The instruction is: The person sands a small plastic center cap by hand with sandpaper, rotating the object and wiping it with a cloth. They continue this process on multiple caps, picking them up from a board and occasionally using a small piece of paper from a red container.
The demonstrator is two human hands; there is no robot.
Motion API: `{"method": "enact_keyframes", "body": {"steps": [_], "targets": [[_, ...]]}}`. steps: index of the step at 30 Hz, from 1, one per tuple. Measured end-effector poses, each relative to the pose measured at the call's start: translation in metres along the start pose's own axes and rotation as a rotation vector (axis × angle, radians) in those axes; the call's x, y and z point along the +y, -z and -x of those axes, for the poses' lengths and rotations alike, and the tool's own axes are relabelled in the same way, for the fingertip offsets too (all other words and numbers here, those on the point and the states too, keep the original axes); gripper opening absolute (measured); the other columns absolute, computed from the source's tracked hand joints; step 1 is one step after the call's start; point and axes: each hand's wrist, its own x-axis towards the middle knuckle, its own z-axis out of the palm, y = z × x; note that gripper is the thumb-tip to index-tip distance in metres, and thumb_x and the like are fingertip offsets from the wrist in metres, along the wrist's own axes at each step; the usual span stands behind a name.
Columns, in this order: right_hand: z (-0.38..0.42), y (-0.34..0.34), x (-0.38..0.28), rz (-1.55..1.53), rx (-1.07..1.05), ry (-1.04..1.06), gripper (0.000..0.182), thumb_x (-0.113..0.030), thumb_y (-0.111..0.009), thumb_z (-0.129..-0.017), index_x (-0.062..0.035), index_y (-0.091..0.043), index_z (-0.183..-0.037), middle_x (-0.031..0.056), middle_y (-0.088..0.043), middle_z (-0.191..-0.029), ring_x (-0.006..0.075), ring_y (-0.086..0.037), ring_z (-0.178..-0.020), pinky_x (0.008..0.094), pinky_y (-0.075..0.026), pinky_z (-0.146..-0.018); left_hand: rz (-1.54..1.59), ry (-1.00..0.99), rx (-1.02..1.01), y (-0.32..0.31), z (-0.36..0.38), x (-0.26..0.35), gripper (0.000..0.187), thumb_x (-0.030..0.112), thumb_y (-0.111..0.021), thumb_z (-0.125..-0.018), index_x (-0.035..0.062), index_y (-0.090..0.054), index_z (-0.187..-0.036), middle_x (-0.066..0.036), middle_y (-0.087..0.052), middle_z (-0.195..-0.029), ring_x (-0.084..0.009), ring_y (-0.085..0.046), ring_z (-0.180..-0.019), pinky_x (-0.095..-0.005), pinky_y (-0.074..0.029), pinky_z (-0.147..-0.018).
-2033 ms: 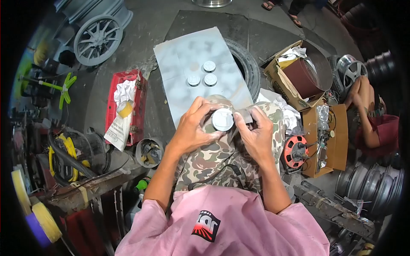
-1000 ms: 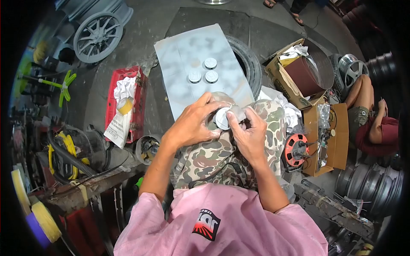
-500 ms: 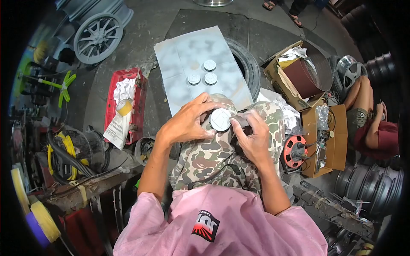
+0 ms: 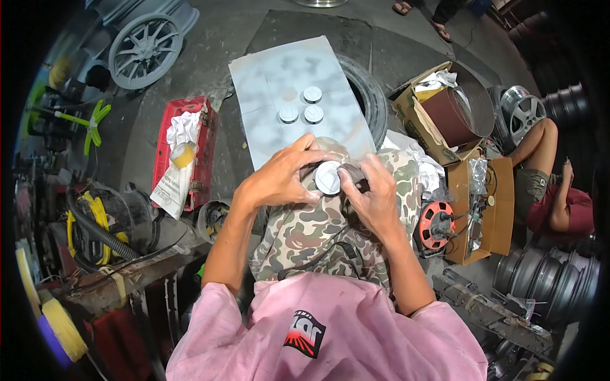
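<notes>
A round grey-white wheel center cap (image 4: 326, 180) is over my lap, held at its edge between the thumb and fingers of my left hand (image 4: 276, 178). My right hand (image 4: 376, 198) pinches a small dark piece of sandpaper (image 4: 354, 174), its thumb lying over the right side of the cap's face. Part of the sandpaper is hidden behind the fingers. Beyond my knees, three similar caps (image 4: 313, 114) rest on a grey-sprayed board (image 4: 267, 79).
A tire (image 4: 375, 95) lies under the board's right side. At left stands a red toolbox (image 4: 206, 146) with paper and tape. Cardboard boxes (image 4: 499, 216) and a red cable reel (image 4: 435, 223) are at right. Another person (image 4: 565, 206) sits farther right.
My right hand has shifted slightly left and up, bringing its thumb and the sandpaper over the cap's right side. My left hand keeps its hold on the cap.
</notes>
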Motion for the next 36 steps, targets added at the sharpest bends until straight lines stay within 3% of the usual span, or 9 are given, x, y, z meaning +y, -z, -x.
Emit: {"method": "enact_keyframes", "body": {"steps": [5,14,18,20,21,23,26,28,36], "targets": [[-0.036,0.012,0.001,0.055,-0.211,0.338,0.022,-0.002,-0.08,-0.09,-0.0008,-0.072,-0.111,0.0156,-0.063,-0.106,0.0371,-0.064,-0.101,0.0472,-0.053,-0.086,-0.067,0.019,-0.062,0.003,-0.004,-0.004,0.081,0.013,-0.09,-0.062,0.0055,-0.07,-0.14,-0.011,-0.05,-0.11,-0.0308,-0.057,-0.102,-0.0421,-0.051,-0.092],[-0.053,0.023,-0.01,0.075,-0.509,0.461,0.027,-0.008,-0.081,-0.087,-0.0083,-0.07,-0.112,0.0169,-0.056,-0.119,0.0395,-0.06,-0.118,0.0482,-0.053,-0.098,-0.072,0.11,-0.13,0.008,-0.005,0.0,0.077,0.016,-0.09,-0.062,0.0037,-0.071,-0.135,-0.011,-0.049,-0.112,-0.0295,-0.057,-0.102,-0.0422,-0.051,-0.089],[-0.04,0.034,-0.008,0.015,-0.416,0.395,0.024,-0.005,-0.081,-0.088,-0.0066,-0.073,-0.11,0.0159,-0.06,-0.114,0.0361,-0.065,-0.109,0.0449,-0.055,-0.094,0.029,0.047,0.013,0.0,-0.003,0.002,0.069,0.016,-0.094,-0.065,0.0046,-0.073,-0.13,-0.006,-0.05,-0.104,-0.0223,-0.054,-0.092,-0.0361,-0.049,-0.081],[-0.027,0.037,0.003,-0.102,-0.188,0.106,0.018,-0.002,-0.081,-0.091,-0.0031,-0.076,-0.108,0.014,-0.066,-0.106,0.0311,-0.07,-0.097,0.0401,-0.057,-0.086,0.043,0.042,0.155,-0.005,0.001,0.01,0.066,0.016,-0.098,-0.067,0.0042,-0.074,-0.127,-0.003,-0.054,-0.101,-0.0158,-0.052,-0.084,-0.0299,-0.047,-0.075],[-0.021,0.035,0.006,-0.107,-0.189,0.1,0.018,-0.002,-0.081,-0.091,-0.0031,-0.076,-0.108,0.014,-0.066,-0.106,0.0311,-0.07,-0.097,0.0401,-0.057,-0.086,0.044,0.049,0.15,-0.007,0.003,0.014,0.066,0.016,-0.098,-0.067,0.0042,-0.074,-0.127,-0.003,-0.054,-0.101,-0.0158,-0.052,-0.084,-0.0299,-0.047,-0.075],[-0.008,0.031,0.009,-0.088,-0.15,0.083,0.013,0.0,-0.08,-0.093,-0.0003,-0.078,-0.106,0.0121,-0.068,-0.099,0.0276,-0.071,-0.087,0.0379,-0.056,-0.08,-0.02,0.11,0.23,-0.012,0.004,0.019,0.062,0.014,-0.096,-0.069,0.0032,-0.071,-0.125,-0.008,-0.055,-0.104,-0.0257,-0.059,-0.091,-0.038,-0.053,-0.081],[-0.002,0.023,0.005,-0.127,-0.203,0.09,0.014,0.0,-0.08,-0.093,-0.0002,-0.076,-0.106,0.0132,-0.066,-0.1,0.031,-0.07,-0.089,0.0412,-0.056,-0.079,-0.072,-0.063,0.333,-0.021,0.001,0.01,0.058,0.012,-0.095,-0.07,0.002,-0.07,-0.121,-0.01,-0.056,-0.104,-0.0286,-0.06,-0.091,-0.0407,-0.053,-0.08],[-0.002,0.021,0.007,-0.085,-0.212,0.139,0.017,-0.001,-0.08,-0.091,-0.0003,-0.074,-0.106,0.0145,-0.065,-0.099,0.036,-0.068,-0.091,0.0446,-0.056,-0.081,-0.076,-0.042,0.309,-0.019,0.001,0.014,0.058,0.011,-0.095,-0.07,0.0019,-0.07,-0.122,-0.011,-0.057,-0.104,-0.03,-0.061,-0.091,-0.0418,-0.053,-0.08],[-0.009,0.017,0.007,-0.019,-0.235,0.265,0.02,-0.001,-0.081,-0.088,-0.0004,-0.072,-0.106,0.0163,-0.065,-0.103,0.0392,-0.069,-0.097,0.0481,-0.056,-0.083,-0.094,0.035,0.238,-0.016,0.001,0.018,0.059,0.008,-0.093,-0.068,0.0026,-0.07,-0.122,-0.012,-0.058,-0.105,-0.031,-0.062,-0.091,-0.0431,-0.053,-0.079]]}}
